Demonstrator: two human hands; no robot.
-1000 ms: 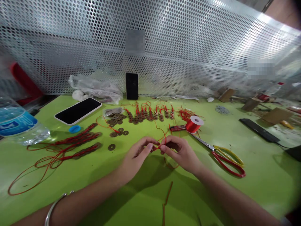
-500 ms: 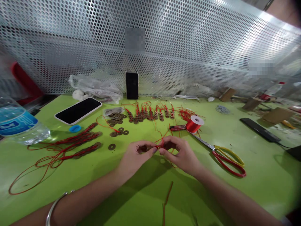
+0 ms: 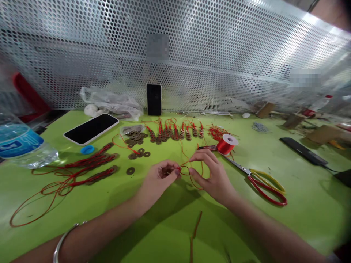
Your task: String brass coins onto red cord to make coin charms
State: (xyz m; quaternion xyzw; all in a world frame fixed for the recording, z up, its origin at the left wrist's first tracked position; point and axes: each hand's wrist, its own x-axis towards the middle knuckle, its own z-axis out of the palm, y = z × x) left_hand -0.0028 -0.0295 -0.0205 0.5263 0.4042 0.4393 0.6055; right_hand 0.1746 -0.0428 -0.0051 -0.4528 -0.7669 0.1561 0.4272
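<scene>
My left hand (image 3: 161, 179) is closed in a pinch on a red cord (image 3: 184, 171), at a small red knot. Whatever sits behind its curled fingers is mostly hidden. Beside it, my right hand (image 3: 212, 173) has thumb and forefinger apart, their tips at a loop of the same cord; the loop hangs below them. Beyond the hands lies a row of coin strings (image 3: 164, 135) tied with red cord. Left of my left hand, a single holed coin (image 3: 130, 171) rests on the green table, with a small pile of coins (image 3: 134, 136) behind it.
Scissors (image 3: 246, 171) and a spool of red thread (image 3: 226, 144) lie to the right. Left are finished coin strings (image 3: 95, 171), a phone (image 3: 91, 128), a blue cap (image 3: 87, 149) and a water bottle (image 3: 24, 142). Another phone (image 3: 154, 99) leans against the perforated metal screen (image 3: 192, 47).
My right hand's fingers have parted and moved slightly away from my left, and a loop of cord now shows between the hands. My left hand keeps its pinch.
</scene>
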